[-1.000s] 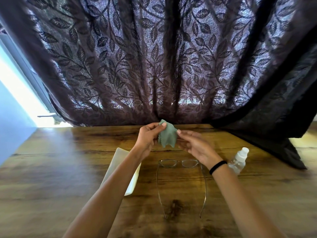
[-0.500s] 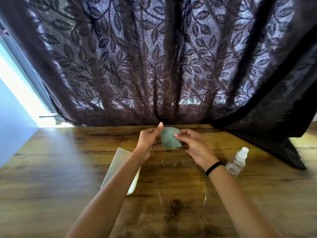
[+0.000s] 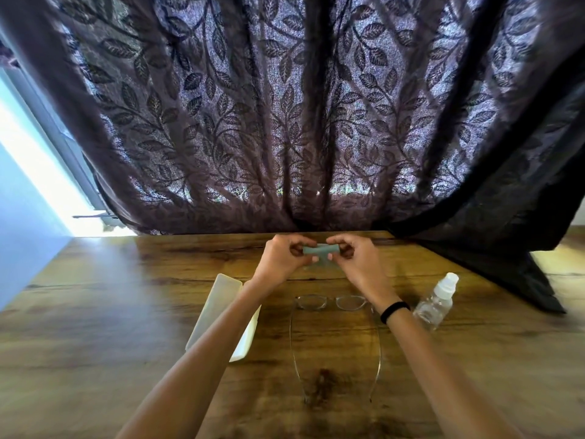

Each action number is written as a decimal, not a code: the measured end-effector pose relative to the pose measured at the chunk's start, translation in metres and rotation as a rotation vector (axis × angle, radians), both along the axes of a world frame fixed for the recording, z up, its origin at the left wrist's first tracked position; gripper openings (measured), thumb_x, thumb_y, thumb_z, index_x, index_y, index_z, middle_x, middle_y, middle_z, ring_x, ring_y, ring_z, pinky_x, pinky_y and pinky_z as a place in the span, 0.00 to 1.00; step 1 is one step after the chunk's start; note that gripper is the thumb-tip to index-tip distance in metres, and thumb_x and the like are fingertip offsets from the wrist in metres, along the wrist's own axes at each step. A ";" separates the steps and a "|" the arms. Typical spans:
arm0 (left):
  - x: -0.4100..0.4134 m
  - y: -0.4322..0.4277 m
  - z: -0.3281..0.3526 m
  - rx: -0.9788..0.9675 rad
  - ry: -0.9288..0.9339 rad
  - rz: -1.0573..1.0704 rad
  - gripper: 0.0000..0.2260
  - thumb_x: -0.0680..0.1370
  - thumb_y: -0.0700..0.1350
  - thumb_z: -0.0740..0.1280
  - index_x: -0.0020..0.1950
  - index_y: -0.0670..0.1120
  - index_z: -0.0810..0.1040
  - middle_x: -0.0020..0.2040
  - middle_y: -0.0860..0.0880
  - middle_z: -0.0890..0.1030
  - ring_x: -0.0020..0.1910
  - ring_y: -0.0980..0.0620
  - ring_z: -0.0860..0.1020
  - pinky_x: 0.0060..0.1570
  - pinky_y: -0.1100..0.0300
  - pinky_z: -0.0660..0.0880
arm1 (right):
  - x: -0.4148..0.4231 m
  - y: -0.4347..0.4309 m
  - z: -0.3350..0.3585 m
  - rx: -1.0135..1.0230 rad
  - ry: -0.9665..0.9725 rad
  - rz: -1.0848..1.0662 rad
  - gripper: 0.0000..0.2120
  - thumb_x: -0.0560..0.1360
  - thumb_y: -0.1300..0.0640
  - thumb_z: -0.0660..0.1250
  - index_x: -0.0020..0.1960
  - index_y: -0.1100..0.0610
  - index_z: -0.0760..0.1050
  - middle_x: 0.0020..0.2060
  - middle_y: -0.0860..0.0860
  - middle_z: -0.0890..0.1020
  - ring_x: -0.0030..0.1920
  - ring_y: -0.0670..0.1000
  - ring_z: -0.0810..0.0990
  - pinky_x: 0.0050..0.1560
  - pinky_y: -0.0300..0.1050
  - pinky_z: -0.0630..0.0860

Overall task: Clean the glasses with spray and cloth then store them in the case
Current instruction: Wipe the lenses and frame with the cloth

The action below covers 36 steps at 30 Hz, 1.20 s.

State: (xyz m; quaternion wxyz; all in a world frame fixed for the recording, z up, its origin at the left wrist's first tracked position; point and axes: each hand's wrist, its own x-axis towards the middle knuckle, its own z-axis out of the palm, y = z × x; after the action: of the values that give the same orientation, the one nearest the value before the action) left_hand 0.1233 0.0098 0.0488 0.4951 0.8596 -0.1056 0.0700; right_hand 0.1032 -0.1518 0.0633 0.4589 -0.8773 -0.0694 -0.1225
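A small grey-green cloth (image 3: 320, 250), folded into a narrow strip, is pinched between my left hand (image 3: 281, 258) and my right hand (image 3: 354, 261) above the far part of the wooden table (image 3: 95, 312). The thin-framed glasses (image 3: 332, 303) lie on the table below my hands, lenses away from me, both temples unfolded toward me. An open white case (image 3: 218, 308) lies to their left, partly hidden by my left forearm. To the right of the glasses a clear spray bottle (image 3: 435, 302) with a white cap stands beside my right wrist.
A dark leaf-patterned curtain (image 3: 285, 122) hangs right behind the table's far edge, and its dark fold (image 3: 506, 267) drapes onto the table at the back right. At the left there is a bright window gap and a pale blue wall (image 3: 22, 248).
The cloth hung loose from my fingers a second ago; both hands have since drawn together and folded it into a small flat strip. Glasses, case and bottle have not moved.
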 end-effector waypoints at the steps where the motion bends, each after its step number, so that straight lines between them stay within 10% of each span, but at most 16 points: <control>1: 0.000 -0.001 0.001 0.025 -0.022 0.005 0.13 0.67 0.41 0.76 0.51 0.46 0.83 0.43 0.50 0.83 0.36 0.65 0.76 0.38 0.77 0.70 | 0.000 -0.001 -0.001 -0.076 -0.036 -0.019 0.10 0.70 0.63 0.71 0.52 0.58 0.79 0.48 0.52 0.83 0.47 0.49 0.80 0.50 0.44 0.78; 7: -0.002 -0.002 0.007 0.038 -0.050 -0.004 0.08 0.70 0.43 0.74 0.47 0.42 0.83 0.48 0.43 0.79 0.47 0.51 0.77 0.50 0.59 0.72 | 0.002 -0.005 -0.002 -0.125 -0.095 -0.053 0.04 0.69 0.59 0.72 0.43 0.57 0.79 0.42 0.50 0.77 0.44 0.47 0.74 0.45 0.36 0.69; 15: -0.018 -0.010 0.019 -0.623 0.503 -0.129 0.04 0.74 0.42 0.69 0.46 0.44 0.81 0.35 0.52 0.82 0.36 0.59 0.81 0.35 0.65 0.78 | -0.010 -0.009 -0.001 1.142 0.576 0.130 0.04 0.70 0.61 0.69 0.44 0.57 0.76 0.37 0.52 0.83 0.40 0.49 0.81 0.41 0.42 0.80; 22: -0.027 -0.016 0.019 -0.779 0.554 -0.079 0.04 0.73 0.41 0.70 0.46 0.41 0.81 0.39 0.45 0.83 0.35 0.54 0.82 0.33 0.64 0.80 | -0.030 0.005 -0.018 1.527 0.789 0.177 0.13 0.64 0.62 0.70 0.48 0.64 0.76 0.39 0.57 0.82 0.40 0.53 0.81 0.40 0.43 0.81; 31: -0.029 0.009 0.005 -0.250 0.274 -0.051 0.06 0.70 0.42 0.74 0.45 0.44 0.81 0.40 0.45 0.83 0.33 0.60 0.81 0.33 0.68 0.76 | -0.026 -0.006 -0.019 1.505 0.674 -0.012 0.03 0.73 0.62 0.66 0.46 0.60 0.74 0.34 0.55 0.84 0.37 0.51 0.83 0.36 0.41 0.81; 36: -0.036 0.044 -0.018 0.475 -0.213 -0.206 0.11 0.70 0.42 0.73 0.52 0.46 0.82 0.48 0.51 0.84 0.44 0.58 0.81 0.45 0.71 0.73 | -0.029 -0.017 -0.021 1.510 0.667 -0.039 0.02 0.73 0.63 0.66 0.45 0.60 0.74 0.32 0.55 0.84 0.34 0.51 0.84 0.35 0.43 0.82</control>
State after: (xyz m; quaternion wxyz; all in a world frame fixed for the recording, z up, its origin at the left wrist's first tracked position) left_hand 0.0872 0.0538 0.0313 0.2702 0.9240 -0.2575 0.0826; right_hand 0.0743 -0.1687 0.0427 0.9192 -0.3243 0.1867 0.1229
